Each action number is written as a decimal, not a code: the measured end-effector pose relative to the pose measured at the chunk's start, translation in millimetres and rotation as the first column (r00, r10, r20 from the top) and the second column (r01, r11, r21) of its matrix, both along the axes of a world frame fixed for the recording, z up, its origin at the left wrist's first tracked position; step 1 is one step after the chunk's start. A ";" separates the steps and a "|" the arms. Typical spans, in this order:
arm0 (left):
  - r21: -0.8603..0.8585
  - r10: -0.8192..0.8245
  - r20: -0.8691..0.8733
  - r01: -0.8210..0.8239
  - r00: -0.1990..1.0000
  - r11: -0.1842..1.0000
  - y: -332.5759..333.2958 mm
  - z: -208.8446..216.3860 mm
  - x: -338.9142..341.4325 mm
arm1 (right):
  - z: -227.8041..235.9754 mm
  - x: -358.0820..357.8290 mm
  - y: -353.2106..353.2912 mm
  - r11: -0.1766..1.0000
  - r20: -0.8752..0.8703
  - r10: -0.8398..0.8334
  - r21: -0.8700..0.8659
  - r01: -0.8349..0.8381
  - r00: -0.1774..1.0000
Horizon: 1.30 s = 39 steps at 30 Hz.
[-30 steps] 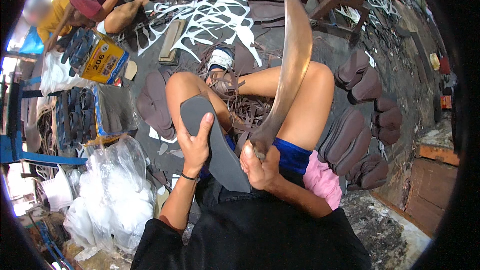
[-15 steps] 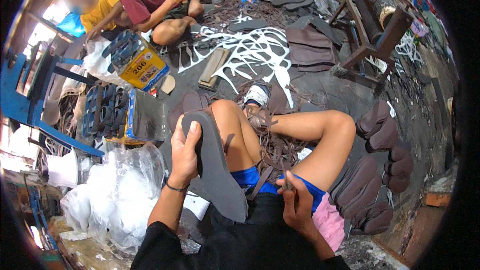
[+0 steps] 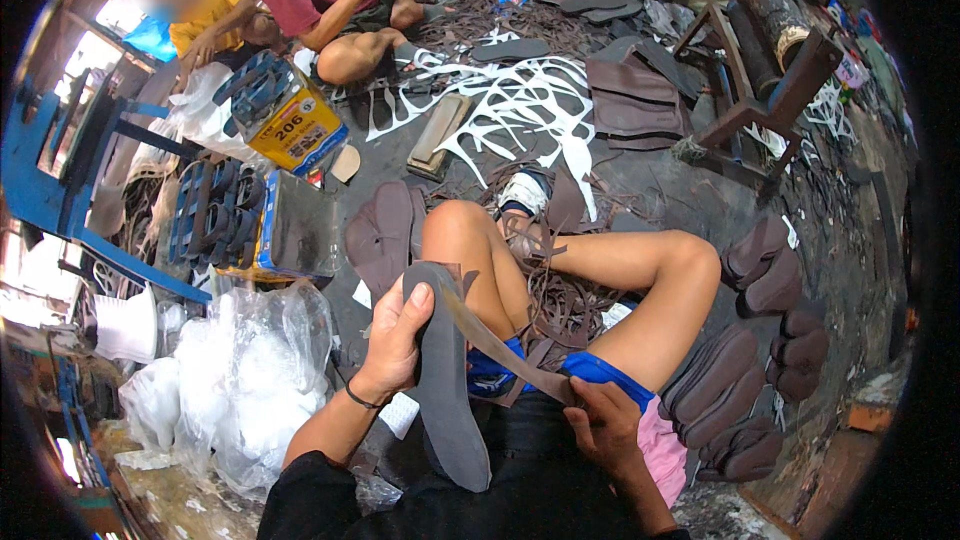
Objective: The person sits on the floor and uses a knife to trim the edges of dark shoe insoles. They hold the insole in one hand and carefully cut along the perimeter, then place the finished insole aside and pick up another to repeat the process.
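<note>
My left hand (image 3: 398,338) grips a grey shoe sole (image 3: 441,395) near its upper end, with the thumb flat on its face. The sole stands lengthwise over my lap, its lower end against my black shirt. My right hand (image 3: 607,425) is closed on the near end of a long, thin, brownish strip (image 3: 497,350). This strip curves up to the sole's upper right edge; whether it is a blade or a trimming cannot be made out. Brown offcuts (image 3: 560,315) lie heaped between my bare legs.
Stacked brown soles (image 3: 715,385) lie on my right, and more soles (image 3: 383,240) beyond my left knee. A clear bag of white material (image 3: 250,390) sits at left. Ahead are a whetstone-like block (image 3: 440,135), white cut-out webbing (image 3: 520,105), a wooden stand (image 3: 765,130) and two seated people.
The sole has shifted right and turned more upright in my left hand. My right hand has moved slightly right and down, and the brownish strip now spans from it to the sole.
</note>
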State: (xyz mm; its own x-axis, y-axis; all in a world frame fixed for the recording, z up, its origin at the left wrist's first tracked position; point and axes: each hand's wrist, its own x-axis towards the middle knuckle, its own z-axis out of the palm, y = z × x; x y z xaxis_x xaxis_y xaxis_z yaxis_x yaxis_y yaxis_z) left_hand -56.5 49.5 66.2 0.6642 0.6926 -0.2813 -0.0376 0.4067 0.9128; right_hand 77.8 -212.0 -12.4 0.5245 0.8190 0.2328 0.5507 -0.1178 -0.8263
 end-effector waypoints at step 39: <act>0.265 -0.585 -0.179 0.611 0.791 0.746 -33.3 33.8 34.9 | 182.0 97.2 48.8 0.919 -0.012 0.331 -0.224 -0.325 0.944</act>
